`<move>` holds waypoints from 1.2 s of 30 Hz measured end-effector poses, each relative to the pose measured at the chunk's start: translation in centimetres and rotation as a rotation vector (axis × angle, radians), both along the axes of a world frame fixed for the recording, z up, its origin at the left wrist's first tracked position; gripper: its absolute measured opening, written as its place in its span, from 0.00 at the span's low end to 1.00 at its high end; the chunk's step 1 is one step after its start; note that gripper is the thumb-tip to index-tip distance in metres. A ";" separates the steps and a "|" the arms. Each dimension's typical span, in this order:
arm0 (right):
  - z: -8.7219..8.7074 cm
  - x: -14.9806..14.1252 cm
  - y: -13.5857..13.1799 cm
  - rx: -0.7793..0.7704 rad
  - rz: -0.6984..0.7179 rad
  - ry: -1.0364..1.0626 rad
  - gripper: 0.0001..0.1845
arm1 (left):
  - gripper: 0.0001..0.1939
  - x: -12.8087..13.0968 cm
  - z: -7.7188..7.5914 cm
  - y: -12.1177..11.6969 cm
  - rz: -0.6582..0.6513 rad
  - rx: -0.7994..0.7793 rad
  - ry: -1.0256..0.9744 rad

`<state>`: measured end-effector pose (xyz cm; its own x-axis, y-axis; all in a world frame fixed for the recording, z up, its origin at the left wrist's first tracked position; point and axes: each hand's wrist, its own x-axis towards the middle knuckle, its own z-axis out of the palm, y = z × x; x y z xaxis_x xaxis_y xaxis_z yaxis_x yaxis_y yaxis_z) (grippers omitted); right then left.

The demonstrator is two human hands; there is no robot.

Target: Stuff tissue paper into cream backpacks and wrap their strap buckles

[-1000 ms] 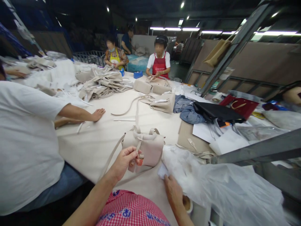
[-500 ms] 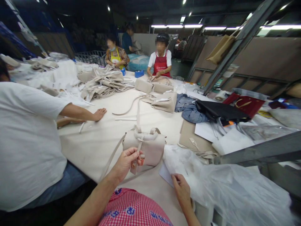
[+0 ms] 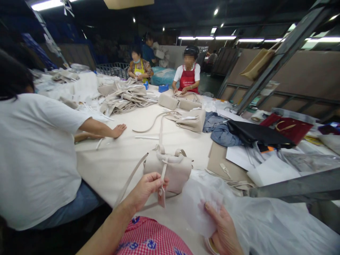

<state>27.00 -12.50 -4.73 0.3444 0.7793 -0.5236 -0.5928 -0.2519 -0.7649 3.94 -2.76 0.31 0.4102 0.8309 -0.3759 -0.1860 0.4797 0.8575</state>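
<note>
A small beige handbag (image 3: 172,169) stands upright on the cream table (image 3: 119,159) right in front of me, its long strap trailing left. My left hand (image 3: 146,189) pinches the beige tag (image 3: 161,194) that hangs from the bag's front strap. My right hand (image 3: 224,230) holds a thin white sheet of wrapping paper (image 3: 199,209) just right of the bag, fingers curled under it.
A heap of clear plastic bags (image 3: 265,223) lies at the right. A person in a white shirt (image 3: 34,159) sits at my left with a hand flat on the table. More beige bags (image 3: 190,120), dark fabric (image 3: 255,132), and two seated workers lie beyond. A metal frame (image 3: 292,180) crosses at right.
My right hand has lifted the white sheet off the table towards the bag. My left hand still pinches the tag, which now hangs straight down. The view has shifted a little.
</note>
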 end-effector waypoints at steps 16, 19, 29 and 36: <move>1.1 -5.5 2.4 0.063 0.241 0.057 0.29 | 0.12 -0.5 -0.6 -1.3 0.023 -0.024 0.021; 0.6 -6.2 2.8 0.066 0.228 0.040 0.27 | 0.12 -0.5 -0.5 -1.5 0.058 -0.011 0.041; 1.1 -7.5 3.1 0.031 0.265 -0.016 0.26 | 0.14 -0.7 0.0 -1.5 0.174 0.036 0.198; 1.4 -6.9 2.7 0.021 0.349 0.024 0.27 | 0.12 -0.6 -0.9 -1.7 0.207 0.124 0.250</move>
